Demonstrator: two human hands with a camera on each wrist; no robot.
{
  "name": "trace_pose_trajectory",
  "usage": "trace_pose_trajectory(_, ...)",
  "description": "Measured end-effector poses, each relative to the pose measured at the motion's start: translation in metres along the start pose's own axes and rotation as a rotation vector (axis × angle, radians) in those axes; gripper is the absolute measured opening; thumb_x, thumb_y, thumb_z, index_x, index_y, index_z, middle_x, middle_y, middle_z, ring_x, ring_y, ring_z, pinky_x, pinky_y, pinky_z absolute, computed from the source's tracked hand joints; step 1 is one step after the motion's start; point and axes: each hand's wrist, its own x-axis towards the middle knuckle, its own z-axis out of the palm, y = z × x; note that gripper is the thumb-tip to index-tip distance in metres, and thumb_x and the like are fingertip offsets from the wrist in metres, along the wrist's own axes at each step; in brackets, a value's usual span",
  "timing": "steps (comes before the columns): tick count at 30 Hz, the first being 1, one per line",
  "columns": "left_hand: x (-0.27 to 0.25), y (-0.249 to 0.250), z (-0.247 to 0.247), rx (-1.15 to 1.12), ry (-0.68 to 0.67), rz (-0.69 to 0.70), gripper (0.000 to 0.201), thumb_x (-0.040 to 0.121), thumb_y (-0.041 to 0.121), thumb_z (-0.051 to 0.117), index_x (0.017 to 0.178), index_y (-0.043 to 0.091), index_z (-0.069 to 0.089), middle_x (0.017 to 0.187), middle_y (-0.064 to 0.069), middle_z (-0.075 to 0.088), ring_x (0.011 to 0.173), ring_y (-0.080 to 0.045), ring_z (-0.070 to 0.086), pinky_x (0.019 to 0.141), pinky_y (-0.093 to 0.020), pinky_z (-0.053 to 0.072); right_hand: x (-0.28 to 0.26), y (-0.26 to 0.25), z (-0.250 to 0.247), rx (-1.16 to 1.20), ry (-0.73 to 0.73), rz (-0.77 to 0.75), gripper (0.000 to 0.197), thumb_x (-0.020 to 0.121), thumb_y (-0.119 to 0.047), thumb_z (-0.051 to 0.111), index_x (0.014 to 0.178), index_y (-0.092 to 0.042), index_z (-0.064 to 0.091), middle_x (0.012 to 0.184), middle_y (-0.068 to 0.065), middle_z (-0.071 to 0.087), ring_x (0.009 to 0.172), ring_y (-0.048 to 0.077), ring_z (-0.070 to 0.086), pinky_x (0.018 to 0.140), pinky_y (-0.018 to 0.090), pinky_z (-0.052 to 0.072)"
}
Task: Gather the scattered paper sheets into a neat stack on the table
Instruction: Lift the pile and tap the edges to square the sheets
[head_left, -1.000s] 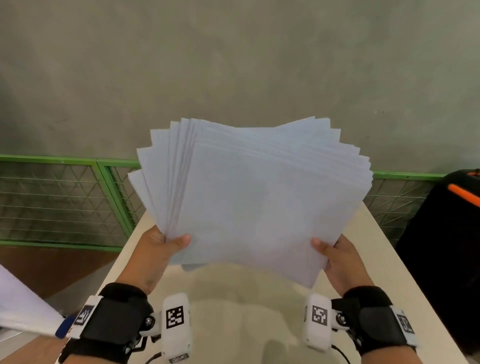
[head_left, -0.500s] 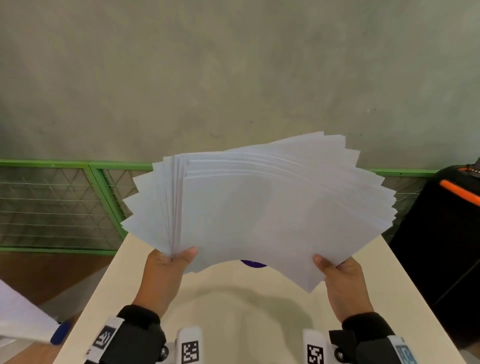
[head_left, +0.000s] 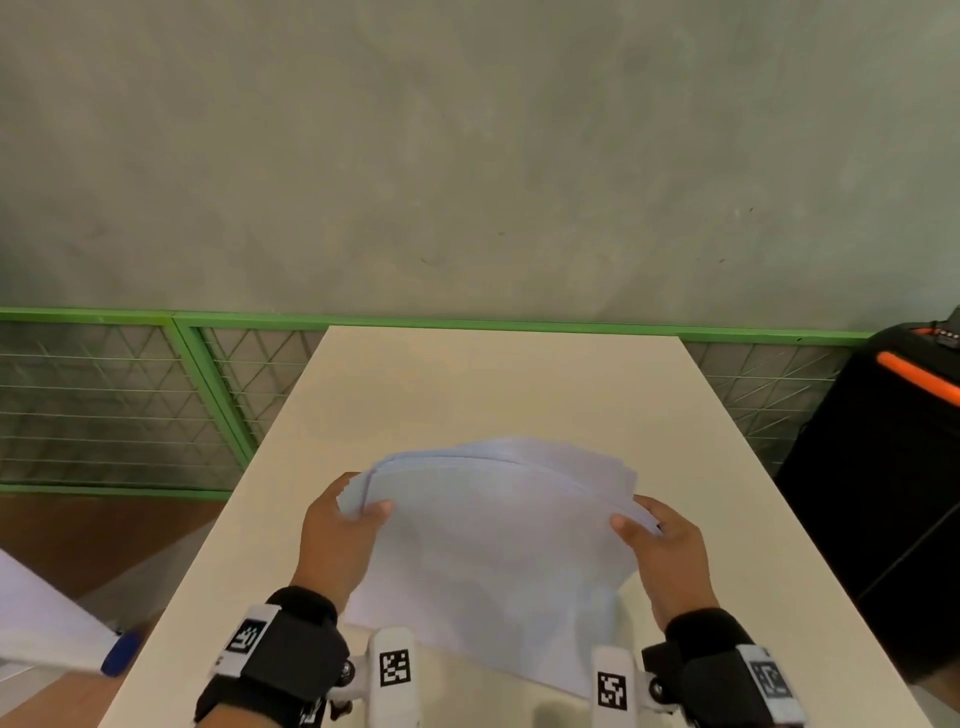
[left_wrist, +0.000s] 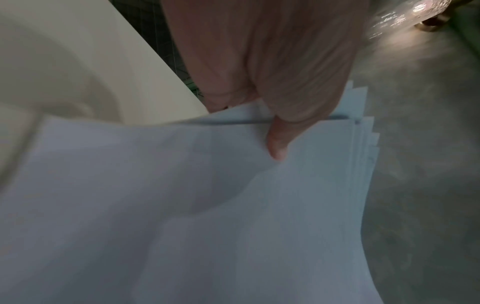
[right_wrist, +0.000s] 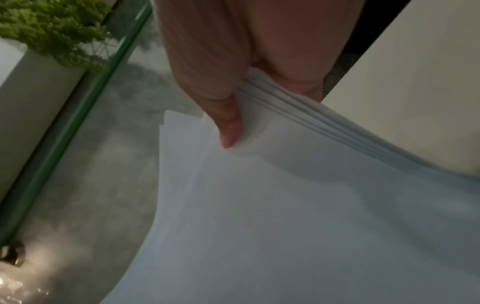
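Holding the paper sheets (head_left: 493, 551) above the desk (head_left: 493, 384), you have your left hand (head_left: 337, 540) pinching the left edge, thumb on top and fingers underneath, and your right hand (head_left: 667, 556) pinching the right edge the same way. Bundle bows upward between your hands; its near corner droops toward the desk. Both wrist views show sheet edges stepped, not flush. Likely risks: lay it down like this and the misalignment stays, leaving a ragged pile. Ease either pinch too early and the inner sheets could slide out, since smooth paper slips. Squeeze inward harder and the bow may crease. A drooping corner could catch on the desk and fold under.
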Motion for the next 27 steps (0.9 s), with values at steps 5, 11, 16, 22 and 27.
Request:
trace_pose_trajectory(5, -0.005, 0.013, -0.003, -0.032, 0.013, 0.074, 0.030, 0.080, -0.004, 0.061, 0.081, 0.026, 0.062, 0.074, 0.005, 0.070, 0.076, -0.017, 0.064, 0.074, -0.035, 0.050, -0.003, -0.025, -0.002, 0.010, 0.074, -0.095, 0.028, 0.077, 0.006, 0.060, 0.073, -0.020, 0.067, 0.076, -0.002, 0.067, 0.061, 0.004, 0.062, 0.056, 0.014, 0.051)
trace_pose_trajectory(11, -0.003, 0.031, 0.000, -0.090, 0.009, 0.201, 0.032, 0.081, -0.004, 0.060, 0.087, 0.028, 0.062, 0.080, 0.009, 0.067, 0.061, 0.011, 0.063, 0.055, -0.005, 0.048, 0.004, -0.051, 0.001, 0.125, 0.095, -0.211, 0.034, 0.074, 0.006, 0.064, 0.078, -0.028, 0.065, 0.081, -0.004, 0.066, 0.060, -0.003, 0.061, 0.054, 0.008, 0.050)
trace_pose_trajectory(16, -0.001, 0.007, -0.005, -0.094, -0.032, 0.070, 0.022, 0.078, 0.003, 0.067, 0.092, 0.019, 0.064, 0.087, -0.002, 0.067, 0.080, -0.020, 0.063, 0.066, -0.029, 0.049, 0.001, -0.020, 0.000, 0.161, 0.039, -0.101, 0.040, 0.074, 0.004, 0.067, 0.104, -0.022, 0.061, 0.091, 0.001, 0.063, 0.079, 0.017, 0.060, 0.065, 0.020, 0.052)
trace_pose_trajectory(22, 0.001, -0.025, -0.010, -0.090, -0.060, -0.106, 0.043, 0.066, 0.003, 0.078, 0.105, 0.005, 0.062, 0.095, -0.012, 0.068, 0.089, -0.030, 0.062, 0.067, -0.030, 0.048, -0.005, 0.014, 0.004, 0.104, -0.098, 0.107, 0.034, 0.062, -0.009, 0.079, 0.092, -0.013, 0.065, 0.095, 0.017, 0.071, 0.091, 0.033, 0.066, 0.077, 0.043, 0.055)
trace_pose_trajectory(27, 0.007, -0.019, -0.008, -0.133, -0.122, -0.122, 0.046, 0.059, 0.003, 0.078, 0.103, 0.005, 0.064, 0.098, -0.016, 0.067, 0.090, -0.031, 0.062, 0.071, -0.032, 0.051, 0.000, 0.020, 0.007, 0.083, -0.119, 0.130, 0.029, 0.068, 0.000, 0.074, 0.094, -0.010, 0.064, 0.098, 0.020, 0.069, 0.094, 0.037, 0.064, 0.082, 0.046, 0.053)
